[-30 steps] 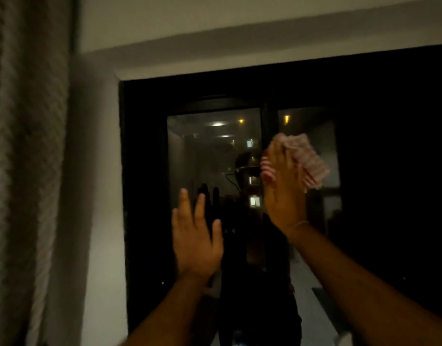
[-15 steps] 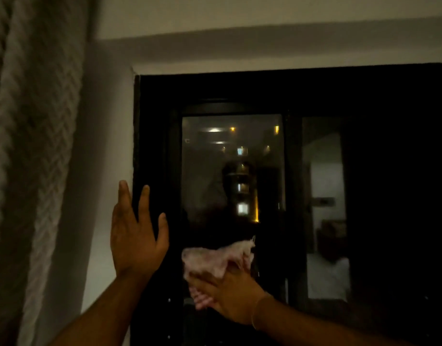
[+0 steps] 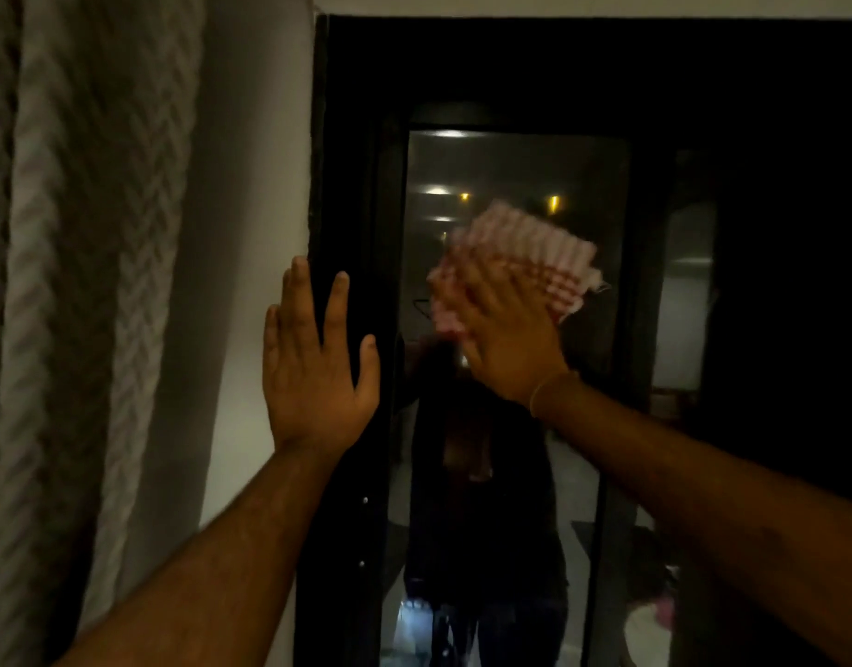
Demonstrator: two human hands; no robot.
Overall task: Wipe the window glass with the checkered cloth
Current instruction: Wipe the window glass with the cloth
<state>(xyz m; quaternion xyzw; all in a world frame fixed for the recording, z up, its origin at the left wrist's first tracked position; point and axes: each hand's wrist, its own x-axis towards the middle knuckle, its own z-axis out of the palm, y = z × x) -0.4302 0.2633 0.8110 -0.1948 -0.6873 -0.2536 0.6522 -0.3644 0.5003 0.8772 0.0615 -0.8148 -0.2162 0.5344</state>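
The dark window glass (image 3: 510, 166) fills the middle of the head view and mirrors the room and a person. My right hand (image 3: 506, 339) presses a red-and-white checkered cloth (image 3: 525, 252) flat against the pane at mid height; the cloth is blurred by motion. My left hand (image 3: 318, 373) lies flat with fingers spread on the black window frame (image 3: 347, 185), at its left edge beside the wall, and holds nothing.
A pale herringbone curtain (image 3: 77, 281) hangs at the left. A strip of white wall (image 3: 251, 233) separates it from the frame. A second dark pane (image 3: 775, 281) continues to the right. The room is dim.
My right hand has swept the cloth from low on the pane up and to the right. The view has tilted down and closer. My left hand stays flat on the frame.
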